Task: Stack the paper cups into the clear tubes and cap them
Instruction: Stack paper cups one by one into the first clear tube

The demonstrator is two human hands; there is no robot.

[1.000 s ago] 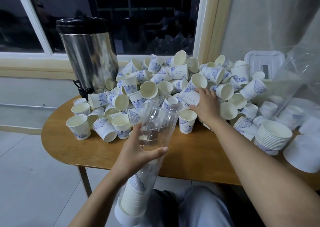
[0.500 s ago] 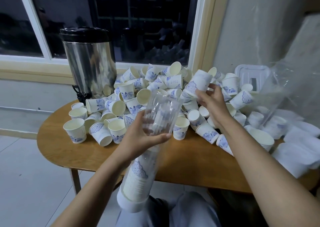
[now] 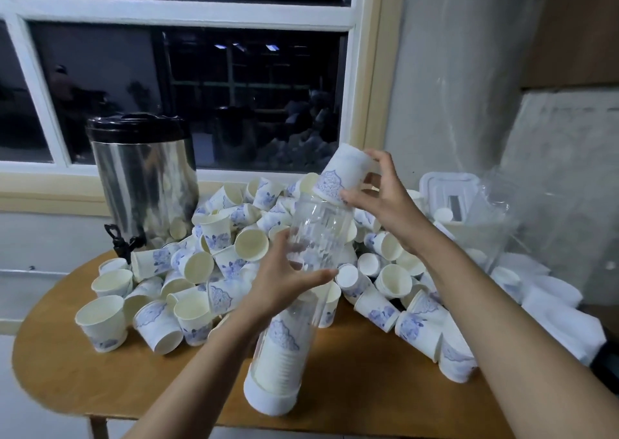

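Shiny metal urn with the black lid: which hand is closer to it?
Left. The left hand grips the clear tube right of the urn; the right hand holds a paper cup farther right.

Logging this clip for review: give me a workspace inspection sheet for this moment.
Surface: wooden table, far half covered.
Job's things: clear tube, part-filled with stacked cups, white cap on its lower end; paper cup at its open mouth.
Clutter: heap of loose cups; steel urn; clear plastic bag.
Grippers: left hand holds the tube; right hand holds the cup.
Cables: nothing seen.
Surroundings: dark window, wall.
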